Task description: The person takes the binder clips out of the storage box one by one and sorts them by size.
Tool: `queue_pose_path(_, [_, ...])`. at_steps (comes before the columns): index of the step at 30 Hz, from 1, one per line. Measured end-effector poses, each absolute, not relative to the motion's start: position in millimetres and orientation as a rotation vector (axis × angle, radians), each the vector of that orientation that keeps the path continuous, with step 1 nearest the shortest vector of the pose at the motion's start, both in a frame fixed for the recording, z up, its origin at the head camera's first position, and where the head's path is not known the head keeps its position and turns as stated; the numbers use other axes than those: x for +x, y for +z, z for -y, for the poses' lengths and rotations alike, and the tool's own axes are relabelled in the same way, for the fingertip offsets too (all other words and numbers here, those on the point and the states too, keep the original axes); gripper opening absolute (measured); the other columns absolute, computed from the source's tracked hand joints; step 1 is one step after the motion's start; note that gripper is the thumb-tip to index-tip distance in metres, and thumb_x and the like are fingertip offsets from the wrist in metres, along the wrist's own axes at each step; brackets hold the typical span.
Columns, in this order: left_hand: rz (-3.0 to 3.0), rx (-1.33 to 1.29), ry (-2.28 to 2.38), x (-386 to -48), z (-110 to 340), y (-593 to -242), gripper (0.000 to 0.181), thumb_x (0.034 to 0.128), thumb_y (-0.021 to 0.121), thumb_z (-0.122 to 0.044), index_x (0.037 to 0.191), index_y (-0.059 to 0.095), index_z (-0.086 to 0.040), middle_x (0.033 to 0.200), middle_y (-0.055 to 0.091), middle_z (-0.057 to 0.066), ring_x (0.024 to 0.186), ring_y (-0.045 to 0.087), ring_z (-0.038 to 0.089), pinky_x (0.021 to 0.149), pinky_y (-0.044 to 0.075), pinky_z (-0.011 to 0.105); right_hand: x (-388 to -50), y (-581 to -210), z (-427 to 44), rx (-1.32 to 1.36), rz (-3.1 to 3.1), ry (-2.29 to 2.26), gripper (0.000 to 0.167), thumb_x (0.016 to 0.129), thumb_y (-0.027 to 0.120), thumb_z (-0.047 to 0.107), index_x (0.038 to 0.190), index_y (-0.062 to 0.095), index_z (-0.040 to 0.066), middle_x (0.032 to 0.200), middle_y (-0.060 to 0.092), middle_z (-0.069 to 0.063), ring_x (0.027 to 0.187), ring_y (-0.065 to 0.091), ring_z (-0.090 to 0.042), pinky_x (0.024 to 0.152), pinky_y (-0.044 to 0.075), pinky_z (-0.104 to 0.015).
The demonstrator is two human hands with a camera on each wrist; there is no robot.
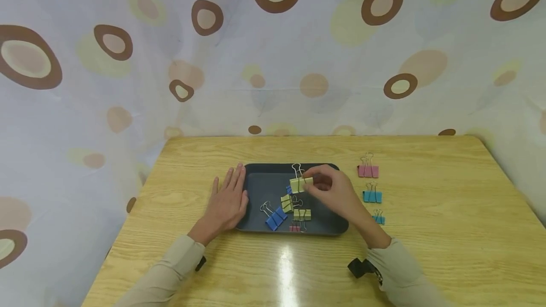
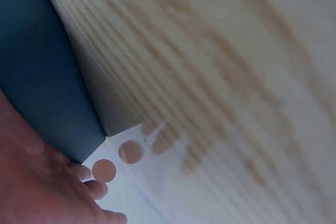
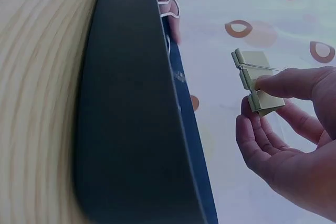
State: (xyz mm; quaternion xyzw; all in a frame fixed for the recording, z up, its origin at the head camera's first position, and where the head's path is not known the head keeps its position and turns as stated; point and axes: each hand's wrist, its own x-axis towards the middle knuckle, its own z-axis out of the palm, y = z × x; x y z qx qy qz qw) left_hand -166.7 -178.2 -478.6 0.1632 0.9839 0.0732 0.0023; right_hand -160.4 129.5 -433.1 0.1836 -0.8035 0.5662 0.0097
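Observation:
Between thumb and fingers, my right hand (image 1: 334, 191) pinches a large yellow binder clip (image 1: 300, 185) above a dark tray (image 1: 264, 181); the right wrist view shows this yellow clip (image 3: 257, 80) gripped at one end. Fingers extended, my left hand (image 1: 228, 203) lies against the tray's left edge. Inside the tray are a big blue binder clip (image 1: 276, 218), two more yellow clips, one tilted (image 1: 287, 203) and one nearer the front (image 1: 302, 214), a small pink clip (image 1: 295, 228) and a small blue clip (image 1: 289, 190) partly hidden behind the held one.
Right of the tray, a column of binder clips stands on the wooden table (image 1: 435, 203): a pink one (image 1: 368, 171) at the back, a blue one (image 1: 372, 196) in the middle, and a smaller blue one (image 1: 378, 220) partly behind my right wrist. A patterned curtain (image 1: 273, 60) hangs behind.

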Motion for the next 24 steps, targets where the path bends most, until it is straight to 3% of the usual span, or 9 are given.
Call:
queue_pose_path(13, [-3.093,0.530,0.210,-166,178,-477,0.063,0.1103,0.033,-0.027,0.164,0.012,-0.002,0.172,0.009,0.011,0.157,0.013,0.034,0.120,0.014,0.065,-143,-436,-180,0.494,2.499,1.689,0.022,0.090,0.076,0.000,0.112,0.072,0.001,0.112,0.069,-0.015,0.102,0.069,-0.029,0.083,0.056,-0.021])
queue_pose_path(19, [-3.107,0.521,0.199,-165,178,-478,0.064,0.1097,0.034,-0.028,0.164,0.013,-0.002,0.172,0.009,0.011,0.157,0.014,0.034,0.120,0.014,0.065,-144,-436,-210,0.524,2.449,1.620,0.022,0.090,0.075,-0.004,0.112,0.073,-0.002,0.116,0.068,-0.014,0.100,0.069,-0.008,0.081,0.057,-0.020])
queue_pose_path(24, [-3.108,0.525,0.209,-165,178,-479,0.063,0.1097,0.034,-0.027,0.164,0.013,-0.002,0.172,0.010,0.011,0.157,0.014,0.033,0.120,0.014,0.065,-146,-438,-239,0.470,2.472,1.540,0.025,0.093,0.074,0.002,0.118,0.073,0.000,0.127,0.069,-0.009,0.104,0.066,-0.001,0.080,0.055,-0.016])
